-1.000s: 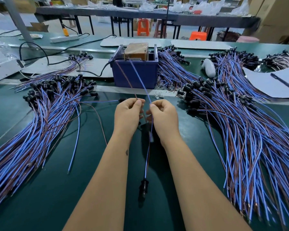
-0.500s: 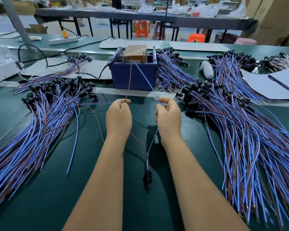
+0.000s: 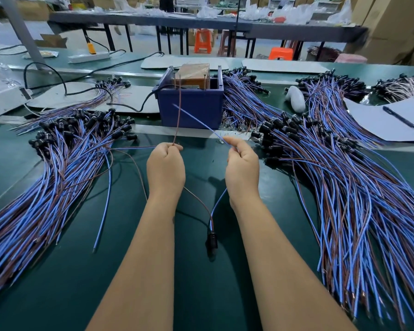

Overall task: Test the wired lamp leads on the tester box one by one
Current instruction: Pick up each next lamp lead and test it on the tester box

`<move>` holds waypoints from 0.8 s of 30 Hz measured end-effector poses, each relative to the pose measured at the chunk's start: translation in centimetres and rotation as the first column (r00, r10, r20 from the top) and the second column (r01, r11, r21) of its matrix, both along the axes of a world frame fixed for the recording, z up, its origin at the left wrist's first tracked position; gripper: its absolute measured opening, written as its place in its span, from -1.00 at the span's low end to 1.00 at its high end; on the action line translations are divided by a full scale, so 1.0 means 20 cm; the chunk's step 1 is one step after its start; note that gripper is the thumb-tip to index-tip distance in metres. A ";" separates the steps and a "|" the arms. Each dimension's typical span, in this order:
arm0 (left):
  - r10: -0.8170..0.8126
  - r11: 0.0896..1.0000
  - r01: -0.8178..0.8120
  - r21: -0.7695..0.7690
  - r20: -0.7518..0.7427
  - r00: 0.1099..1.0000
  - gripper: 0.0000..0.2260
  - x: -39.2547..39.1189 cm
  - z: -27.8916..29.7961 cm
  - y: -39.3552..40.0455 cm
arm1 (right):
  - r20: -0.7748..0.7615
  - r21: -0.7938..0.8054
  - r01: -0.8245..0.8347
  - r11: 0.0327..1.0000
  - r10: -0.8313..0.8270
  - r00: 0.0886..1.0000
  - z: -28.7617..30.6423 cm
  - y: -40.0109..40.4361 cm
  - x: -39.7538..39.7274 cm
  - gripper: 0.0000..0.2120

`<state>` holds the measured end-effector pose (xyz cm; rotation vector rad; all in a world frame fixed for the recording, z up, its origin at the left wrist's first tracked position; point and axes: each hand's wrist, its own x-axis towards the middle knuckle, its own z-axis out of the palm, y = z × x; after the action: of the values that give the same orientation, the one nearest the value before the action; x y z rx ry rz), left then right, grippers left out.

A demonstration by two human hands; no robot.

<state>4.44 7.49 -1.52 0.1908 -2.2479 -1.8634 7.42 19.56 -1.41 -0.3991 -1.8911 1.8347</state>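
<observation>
My left hand (image 3: 166, 167) pinches the brown wire (image 3: 178, 115) of one lamp lead; its free end rises to the left metal pin on the blue tester box (image 3: 191, 108). My right hand (image 3: 242, 166) pinches the blue wire (image 3: 196, 120) of the same lead, whose end points up-left in front of the box, short of the pins. Both wires run back under my wrists to the black lamp socket (image 3: 212, 240), which lies on the green mat between my forearms. A brown block sits inside the box.
A big pile of blue and brown leads (image 3: 332, 175) with black sockets spreads on the right, another pile (image 3: 46, 168) on the left. A loose blue lead (image 3: 105, 199) lies left of my arm. Paper with a pen (image 3: 399, 117) lies far right; a power strip (image 3: 89, 57) far left.
My hands have spread apart and separated the two wires. The brown end has swung up to the box's left pin, the blue end has dropped lower, and the socket has slid nearer my hands.
</observation>
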 end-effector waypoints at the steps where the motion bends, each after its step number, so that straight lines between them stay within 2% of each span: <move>1: -0.002 1.000 0.002 0.004 -0.001 1.000 -0.74 0.00 0.00 0.00 | 0.008 -0.013 -0.007 1.000 0.007 1.000 0.00 0.00 0.00 -0.62; 5: -0.018 1.000 0.018 -0.026 -0.005 1.000 -0.75 0.00 -0.01 -0.01 | -0.013 -0.075 -0.026 0.997 0.025 1.000 0.02 0.00 0.01 -0.57; 10: 0.006 0.995 -0.008 -0.102 -0.022 1.000 -0.80 0.00 -0.01 -0.02 | -0.045 -0.026 0.023 0.999 -0.024 0.999 0.02 0.00 0.02 -0.71; 14: 0.028 0.991 -0.030 -0.132 -0.017 0.999 -0.76 0.00 -0.02 -0.02 | -0.025 -0.043 0.049 0.998 -0.050 0.998 0.01 0.01 0.01 -0.76; 24: 0.070 0.997 -0.070 -0.043 0.009 0.997 -0.82 -0.01 -0.02 -0.03 | -0.016 -0.074 0.087 0.993 -0.089 0.996 0.00 0.01 0.00 -0.74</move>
<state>4.15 6.82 -1.85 0.2699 -2.2555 -1.7815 7.34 19.70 -1.32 -0.4801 -1.7692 1.8468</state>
